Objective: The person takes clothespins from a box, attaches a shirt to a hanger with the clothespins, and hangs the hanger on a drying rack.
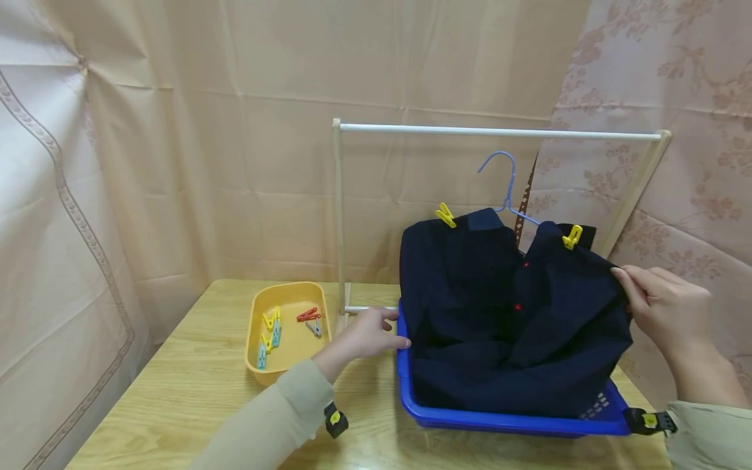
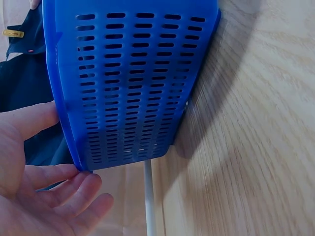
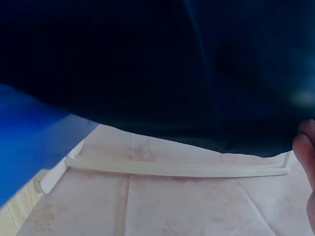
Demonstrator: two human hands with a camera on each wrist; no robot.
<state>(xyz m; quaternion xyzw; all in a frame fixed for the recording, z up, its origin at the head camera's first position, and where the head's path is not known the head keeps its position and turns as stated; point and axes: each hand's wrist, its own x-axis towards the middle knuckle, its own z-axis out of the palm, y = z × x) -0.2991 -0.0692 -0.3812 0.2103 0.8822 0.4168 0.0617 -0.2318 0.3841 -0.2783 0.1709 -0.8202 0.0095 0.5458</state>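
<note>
A dark navy shirt (image 1: 470,294) with a collar and red buttons lies heaped in a blue basket (image 1: 499,421), its upper part raised. A light blue wire hanger (image 1: 510,183) sits in its neck, hook upward. Yellow clothespins (image 1: 446,215) are clipped at both shoulders. My right hand (image 1: 670,307) pinches the shirt's edge at the right shoulder side; in the right wrist view the dark cloth (image 3: 162,83) covers most of the picture. At the basket's left rim, my left hand (image 1: 367,336) rests with thumb and fingertips touching it, fingers (image 2: 83,191) loosely spread.
Behind the basket stands a rack with a white top bar (image 1: 499,132) and pale side posts (image 1: 338,209). To the left on the wooden table (image 1: 170,385) is a yellow tray (image 1: 288,372) with several yellow, blue, red and grey clothespins. Curtains (image 1: 294,163) hang behind.
</note>
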